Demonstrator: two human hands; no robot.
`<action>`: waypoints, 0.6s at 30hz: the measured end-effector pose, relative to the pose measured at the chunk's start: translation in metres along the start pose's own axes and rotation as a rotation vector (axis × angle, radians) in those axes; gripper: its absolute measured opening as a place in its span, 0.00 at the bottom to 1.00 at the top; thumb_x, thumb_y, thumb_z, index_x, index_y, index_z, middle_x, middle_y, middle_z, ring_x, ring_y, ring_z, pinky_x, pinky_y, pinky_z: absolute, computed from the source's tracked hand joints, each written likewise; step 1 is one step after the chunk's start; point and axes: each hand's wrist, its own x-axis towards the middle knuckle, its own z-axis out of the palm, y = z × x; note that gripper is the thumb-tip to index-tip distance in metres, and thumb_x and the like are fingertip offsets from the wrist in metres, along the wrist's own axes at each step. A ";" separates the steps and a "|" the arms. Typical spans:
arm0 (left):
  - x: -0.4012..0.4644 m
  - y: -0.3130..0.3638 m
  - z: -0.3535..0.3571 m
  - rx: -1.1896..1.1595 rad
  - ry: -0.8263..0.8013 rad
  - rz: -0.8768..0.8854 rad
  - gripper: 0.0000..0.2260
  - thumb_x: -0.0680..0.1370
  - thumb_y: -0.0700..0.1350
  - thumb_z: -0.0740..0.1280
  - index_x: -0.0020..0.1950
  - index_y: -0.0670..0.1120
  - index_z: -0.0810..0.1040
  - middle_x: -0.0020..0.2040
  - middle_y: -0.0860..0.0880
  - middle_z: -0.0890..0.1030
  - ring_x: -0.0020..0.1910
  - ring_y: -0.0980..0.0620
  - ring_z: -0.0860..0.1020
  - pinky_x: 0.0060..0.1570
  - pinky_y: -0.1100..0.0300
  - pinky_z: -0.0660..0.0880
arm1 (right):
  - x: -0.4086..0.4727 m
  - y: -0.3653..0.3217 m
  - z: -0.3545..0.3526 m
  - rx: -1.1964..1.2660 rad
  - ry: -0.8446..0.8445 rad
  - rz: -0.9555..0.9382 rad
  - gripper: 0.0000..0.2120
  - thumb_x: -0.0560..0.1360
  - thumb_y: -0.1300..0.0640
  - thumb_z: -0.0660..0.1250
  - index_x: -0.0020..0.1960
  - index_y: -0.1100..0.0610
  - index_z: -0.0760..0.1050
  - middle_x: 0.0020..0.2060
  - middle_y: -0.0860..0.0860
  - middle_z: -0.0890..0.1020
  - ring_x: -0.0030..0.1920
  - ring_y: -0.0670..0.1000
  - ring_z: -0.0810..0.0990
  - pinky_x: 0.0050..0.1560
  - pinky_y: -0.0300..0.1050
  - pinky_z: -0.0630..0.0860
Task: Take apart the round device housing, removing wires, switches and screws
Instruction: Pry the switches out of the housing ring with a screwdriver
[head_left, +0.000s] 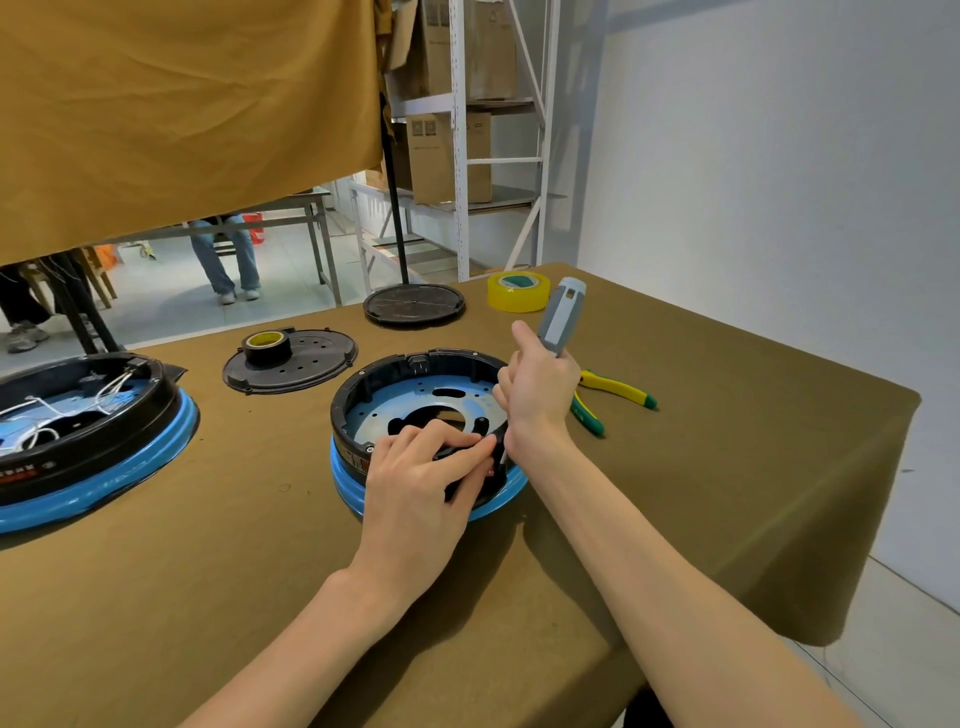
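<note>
At the housing (415, 410) rim, left hand (415, 483) grips it; right hand (540, 395) clamps the screwdriver (561, 314).

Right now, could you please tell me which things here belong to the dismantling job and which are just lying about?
In use: round black-and-blue housing; grey-handled screwdriver in right hand; left hand steadying the rim.

Lying about: yellow tape roll; yellow-green pliers; black perforated cover; second housing.

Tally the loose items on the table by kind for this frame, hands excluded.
Round housings: 2
Round black covers: 2
Tape rolls: 2
Screwdriver: 1
Pliers: 1
Total: 8
</note>
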 end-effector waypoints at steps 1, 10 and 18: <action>0.000 0.000 0.000 -0.001 -0.003 -0.006 0.12 0.76 0.45 0.72 0.59 0.51 0.86 0.52 0.51 0.85 0.51 0.51 0.80 0.53 0.57 0.71 | 0.002 0.001 0.001 -0.021 0.019 -0.011 0.15 0.79 0.59 0.68 0.39 0.53 0.65 0.25 0.48 0.62 0.22 0.45 0.58 0.21 0.39 0.60; 0.003 0.001 0.000 -0.008 -0.021 -0.079 0.13 0.75 0.42 0.76 0.59 0.50 0.87 0.52 0.50 0.86 0.52 0.50 0.81 0.54 0.57 0.69 | 0.012 0.006 0.024 -0.326 0.080 -0.034 0.08 0.77 0.55 0.70 0.42 0.54 0.74 0.29 0.44 0.73 0.33 0.46 0.71 0.28 0.35 0.68; 0.002 0.001 -0.005 -0.046 -0.018 -0.092 0.13 0.75 0.42 0.76 0.59 0.50 0.87 0.52 0.51 0.86 0.52 0.51 0.81 0.55 0.58 0.69 | 0.005 0.007 0.012 -0.076 0.096 0.025 0.07 0.78 0.55 0.70 0.45 0.52 0.72 0.31 0.50 0.67 0.32 0.49 0.65 0.33 0.44 0.66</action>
